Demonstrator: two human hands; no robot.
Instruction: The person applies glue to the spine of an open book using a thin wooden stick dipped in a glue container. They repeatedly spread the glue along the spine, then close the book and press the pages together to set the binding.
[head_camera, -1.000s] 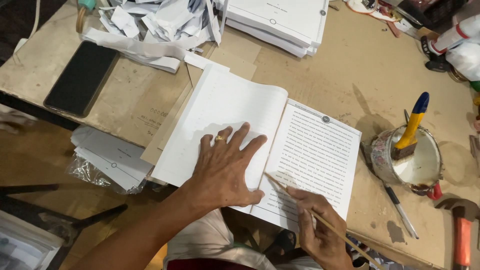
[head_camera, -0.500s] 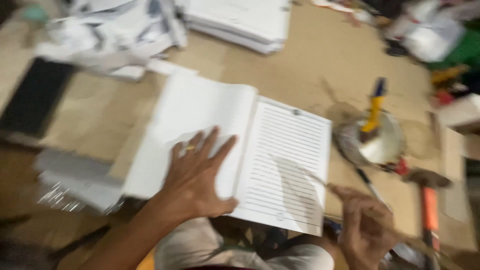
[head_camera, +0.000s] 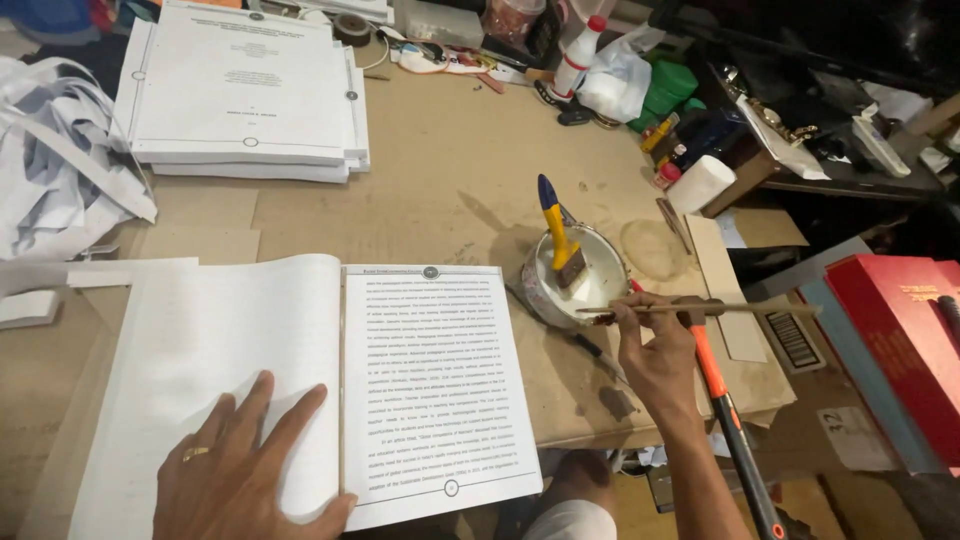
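The work goes on at a brown, stained workbench (head_camera: 450, 190) topped with cardboard sheets, in a crowded workshop whose far side, from 12 to 3 o'clock, is dark and packed with clutter. At 11 o'clock lies a stack of bound white documents (head_camera: 245, 95), and at 9 o'clock a heap of white paper offcuts (head_camera: 60, 170). Near 1 o'clock stand a white bottle with a red cap (head_camera: 578, 55) and a white plastic bag (head_camera: 620, 85), with a roll of white tape (head_camera: 700, 183) further right. A red box (head_camera: 900, 340) sits at 3 o'clock, off the bench edge. A hammer with an orange and black handle (head_camera: 722, 395) lies at 4 o'clock, just behind the right hand. The open book (head_camera: 300, 385) lies at the near edge, between 6 and 8 o'clock: a thick block of white pages, the left leaf blank and curving up, the right leaf covered in printed text. The left hand (head_camera: 240, 470), wearing 1 gold ring, presses flat and spread on the left leaf. The right hand (head_camera: 655, 355) pinches a thin wooden stick (head_camera: 700, 310), held level, its tip over the white glue tin (head_camera: 575, 280) just right of the book. A brush with a blue and yellow handle (head_camera: 558, 235) stands tilted in the tin.
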